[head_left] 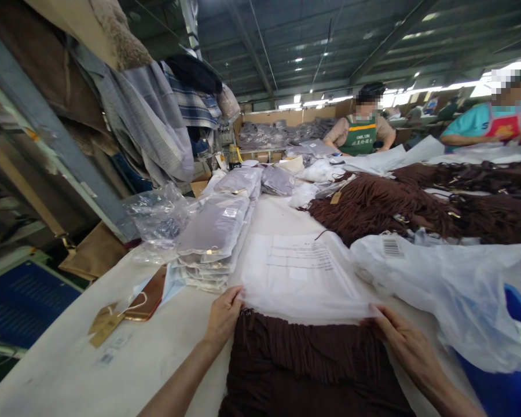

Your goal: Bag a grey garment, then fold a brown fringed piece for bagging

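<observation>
A clear plastic bag [299, 284] with printed text lies flat on the table in front of me. My left hand [224, 315] pinches the left corner of its near edge. At the right corner, my right hand [399, 330] grips the same edge between thumb and fingers. Just below this edge lies a dark brown fringed bag [308, 370], its top close against the plastic opening. Whether any of it is inside the plastic I cannot tell. The lower part of the fringed bag runs out of view.
Packed grey bags [212, 226] are stacked on the left, near brown tags [106, 324] on the table [156, 359]. More brown fringed bags [382, 202] are heaped at right, behind loose plastic bags [429, 272] over a blue bin [490, 370]. Two people [362, 130] work across the table.
</observation>
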`<state>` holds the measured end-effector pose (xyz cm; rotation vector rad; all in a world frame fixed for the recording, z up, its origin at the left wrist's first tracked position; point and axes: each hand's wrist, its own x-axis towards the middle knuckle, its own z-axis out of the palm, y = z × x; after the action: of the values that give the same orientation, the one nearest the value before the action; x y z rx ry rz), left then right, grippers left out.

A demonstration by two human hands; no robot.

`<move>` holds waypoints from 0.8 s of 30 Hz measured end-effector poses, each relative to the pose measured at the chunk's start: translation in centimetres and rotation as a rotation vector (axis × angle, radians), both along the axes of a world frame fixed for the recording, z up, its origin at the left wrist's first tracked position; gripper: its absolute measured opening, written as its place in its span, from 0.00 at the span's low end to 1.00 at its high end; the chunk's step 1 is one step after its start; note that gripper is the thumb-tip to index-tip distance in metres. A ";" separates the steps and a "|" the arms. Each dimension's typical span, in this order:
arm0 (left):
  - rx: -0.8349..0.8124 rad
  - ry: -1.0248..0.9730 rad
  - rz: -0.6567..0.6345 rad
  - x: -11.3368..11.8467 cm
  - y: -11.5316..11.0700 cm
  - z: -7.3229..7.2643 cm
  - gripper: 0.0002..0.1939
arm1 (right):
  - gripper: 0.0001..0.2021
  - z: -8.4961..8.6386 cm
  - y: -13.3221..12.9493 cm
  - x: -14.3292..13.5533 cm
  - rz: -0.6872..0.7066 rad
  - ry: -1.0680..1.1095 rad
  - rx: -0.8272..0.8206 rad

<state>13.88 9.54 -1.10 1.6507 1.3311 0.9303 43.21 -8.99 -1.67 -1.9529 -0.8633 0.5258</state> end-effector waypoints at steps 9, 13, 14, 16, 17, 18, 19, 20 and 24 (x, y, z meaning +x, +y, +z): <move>-0.080 0.253 0.096 -0.7 -3.8 -0.3 0.24 | 0.27 -1.0 -1.7 -0.7 -0.146 -0.006 -0.198; -0.220 0.312 0.159 -0.7 -4.5 0.4 0.27 | 0.27 -1.3 -2.7 -0.9 -0.156 0.192 -0.187; -0.257 0.315 0.178 -0.8 -4.7 0.6 0.27 | 0.27 -1.4 -3.1 -1.0 -0.160 0.230 -0.180; -0.331 0.323 0.216 -1.0 -5.1 0.9 0.27 | 0.26 -1.4 -3.8 -1.2 -0.164 0.285 -0.192; -0.367 0.334 0.235 -1.2 -5.4 1.0 0.26 | 0.26 -1.3 -4.2 -1.3 -0.167 0.305 -0.202; -0.401 0.349 0.254 -1.5 -5.7 1.1 0.26 | 0.26 -1.0 -4.5 -1.5 -0.168 0.323 -0.219; -0.429 0.366 0.266 -1.8 -6.0 1.1 0.25 | 0.25 -0.7 -4.8 -1.7 -0.171 0.337 -0.235; -0.450 0.381 0.269 -2.1 -6.3 1.2 0.25 | 0.24 -0.4 -5.0 -1.8 -0.178 0.346 -0.248; -0.501 0.451 0.219 -3.6 -7.5 1.5 0.22 | 0.22 0.5 -6.0 -2.5 -0.226 0.353 -0.275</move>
<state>10.32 2.04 0.40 1.3753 1.8963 0.2933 40.69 -15.04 -1.20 -2.0842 -0.3572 0.8569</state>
